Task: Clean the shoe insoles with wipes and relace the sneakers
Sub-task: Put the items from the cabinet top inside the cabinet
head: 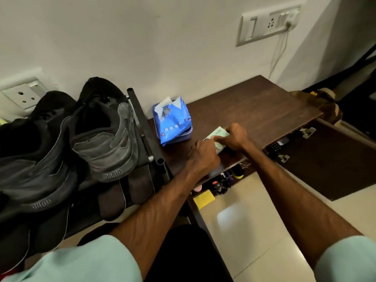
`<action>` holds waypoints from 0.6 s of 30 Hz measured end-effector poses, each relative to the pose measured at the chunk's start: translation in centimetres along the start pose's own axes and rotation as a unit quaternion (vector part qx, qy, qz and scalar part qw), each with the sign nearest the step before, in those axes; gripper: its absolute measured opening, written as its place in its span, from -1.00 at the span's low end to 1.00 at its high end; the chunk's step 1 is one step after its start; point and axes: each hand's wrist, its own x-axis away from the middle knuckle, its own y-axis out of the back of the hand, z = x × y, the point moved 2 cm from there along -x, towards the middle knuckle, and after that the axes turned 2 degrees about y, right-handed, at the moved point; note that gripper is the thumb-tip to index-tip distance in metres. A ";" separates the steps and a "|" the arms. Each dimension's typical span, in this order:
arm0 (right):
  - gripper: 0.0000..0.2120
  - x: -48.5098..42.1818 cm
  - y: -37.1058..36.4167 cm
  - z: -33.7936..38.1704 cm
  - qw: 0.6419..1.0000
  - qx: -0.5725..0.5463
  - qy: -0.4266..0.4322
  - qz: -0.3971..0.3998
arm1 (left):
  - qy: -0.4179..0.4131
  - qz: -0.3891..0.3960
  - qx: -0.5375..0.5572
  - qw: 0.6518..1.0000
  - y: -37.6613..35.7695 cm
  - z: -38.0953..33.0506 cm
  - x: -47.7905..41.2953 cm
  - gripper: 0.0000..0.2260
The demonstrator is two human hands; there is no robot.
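Two dark grey sneakers stand heel-toward-me on a black rack at the left, one [105, 137] nearer the rack's right post and one [34, 159] at the far left. A blue pack of wipes [175, 119] sits in a blue tray on the dark wooden cabinet top [254, 104]. Just right of the pack, a pale green insole [217, 133] lies on the cabinet top. My right hand [236, 137] grips its far end. My left hand [203, 153] pinches its near end, with its fingers curled over the edge.
The cabinet door [329, 159] hangs open to the right above the tiled floor. Bottles and a yellow sponge [203, 198] sit on the shelf inside. Brown sandals [126, 192] lie on the rack's lower tier. A charger cable [278, 53] hangs from a wall socket.
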 end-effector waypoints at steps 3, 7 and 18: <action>-0.71 4.0 1.1 -3.4 0.993 -0.091 -0.058 -0.057 | -0.029 0.012 0.000 0.999 -0.3 -1.4 1.9 -0.72; -0.81 10.3 1.4 -8.7 0.908 -0.355 -0.156 -0.159 | -0.044 0.024 -0.018 0.999 -2.3 -2.1 3.0 -0.58; -0.76 13.9 -11.7 -18.9 0.719 -0.499 -0.464 -0.136 | -0.094 0.025 -0.109 0.989 -3.7 -4.0 0.7 -0.86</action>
